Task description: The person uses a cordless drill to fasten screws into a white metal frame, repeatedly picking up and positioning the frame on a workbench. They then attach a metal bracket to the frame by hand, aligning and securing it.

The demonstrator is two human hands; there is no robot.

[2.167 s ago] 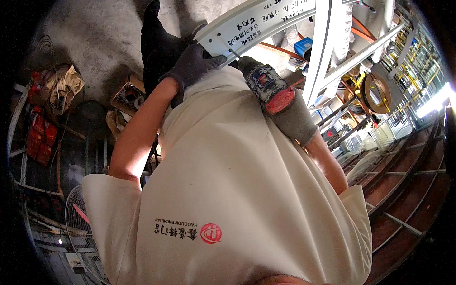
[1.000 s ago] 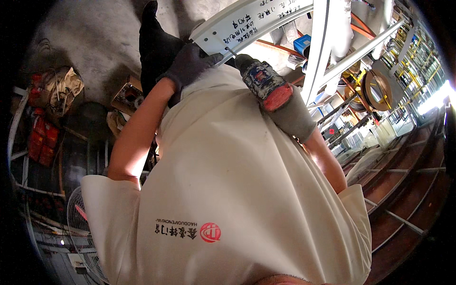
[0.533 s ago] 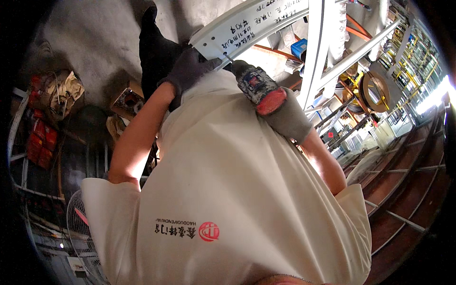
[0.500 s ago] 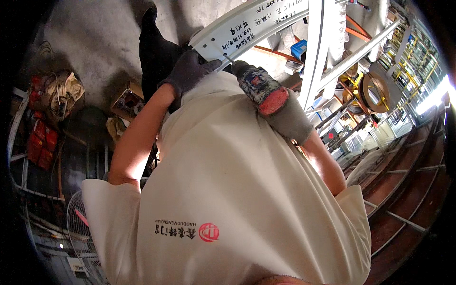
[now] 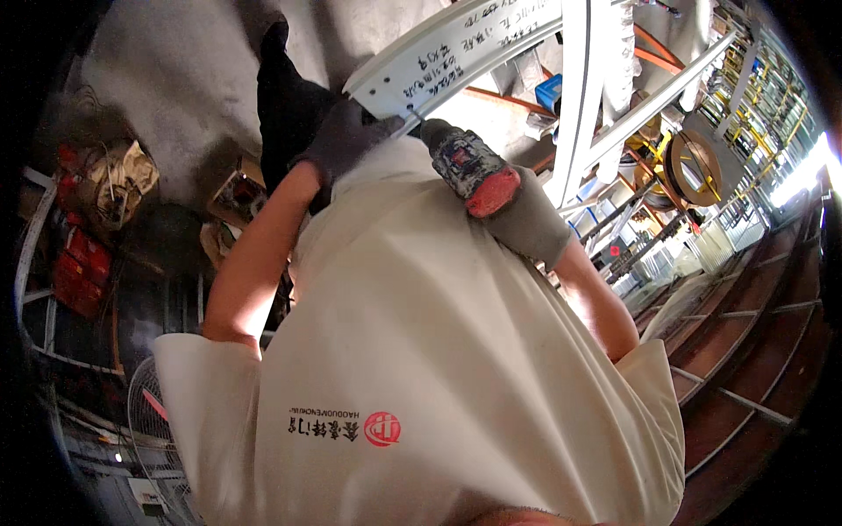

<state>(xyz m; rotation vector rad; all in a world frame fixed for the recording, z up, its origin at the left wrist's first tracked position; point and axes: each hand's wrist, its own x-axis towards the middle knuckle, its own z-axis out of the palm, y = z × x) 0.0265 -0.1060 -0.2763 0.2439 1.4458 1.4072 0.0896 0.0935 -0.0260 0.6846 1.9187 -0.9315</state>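
Left hand [image 5: 345, 133] held white profile [image 5: 395, 74]; right hand [image 5: 531, 221] gripped drill [image 5: 469, 167], bit [image 5: 417, 114] near profile's edge, shirt [image 5: 421, 324] close behind. Black handwriting [image 5: 452, 77] along profile.

White profile [image 5: 452, 54] cut off by top edge; handle of drill [image 5: 467, 167] hidden.

A white profile [image 5: 458, 51] is slanting across the top of the view, its near end sitting lower left and its length running up and right. Dark handwriting is covering its flat face, and two small dark holes are showing near that end. A scuffed dark power drill [image 5: 471, 171] is tilting up and left, its red rear end facing back. Its slim drill bit [image 5: 418, 115] is pointing at the profile's lower edge; exact contact is staying unclear.
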